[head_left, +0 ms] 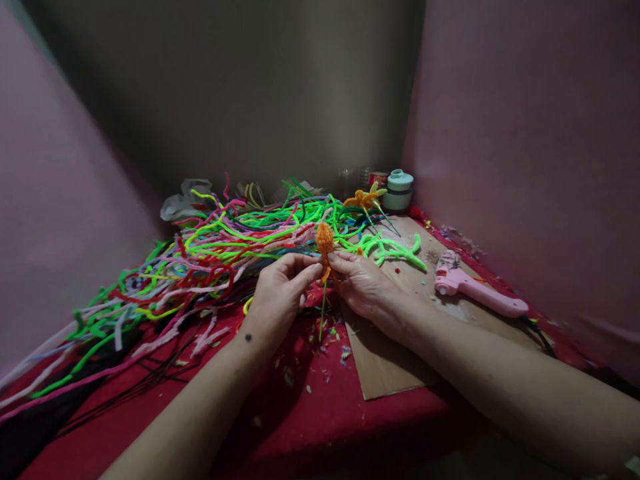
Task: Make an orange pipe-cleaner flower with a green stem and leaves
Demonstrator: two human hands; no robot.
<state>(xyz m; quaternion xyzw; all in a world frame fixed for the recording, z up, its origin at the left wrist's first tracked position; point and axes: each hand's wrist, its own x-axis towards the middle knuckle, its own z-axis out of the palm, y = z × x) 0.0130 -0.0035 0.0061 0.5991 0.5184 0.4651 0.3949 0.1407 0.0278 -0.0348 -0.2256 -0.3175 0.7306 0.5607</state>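
Note:
An orange pipe-cleaner flower (325, 238) stands upright between my hands, its fuzzy head uppermost and a thin green stem (323, 317) pointing down. My left hand (283, 287) pinches it from the left, just below the head. From the right, the thumb and fingers of my right hand (363, 277) close on the same spot. The fingertips hide part of the flower's base. Behind them spreads a big heap of coloured pipe cleaners (260, 233) in green, pink, red and yellow.
A pink hot glue gun (480, 287) lies on a cardboard sheet (385, 367) at the right. Finished-looking orange flowers (364, 199) and green pipe-cleaner pieces (395, 250) lie farther back, near a teal container (399, 190). Scraps litter the red cloth (300, 427). Walls rise on both sides.

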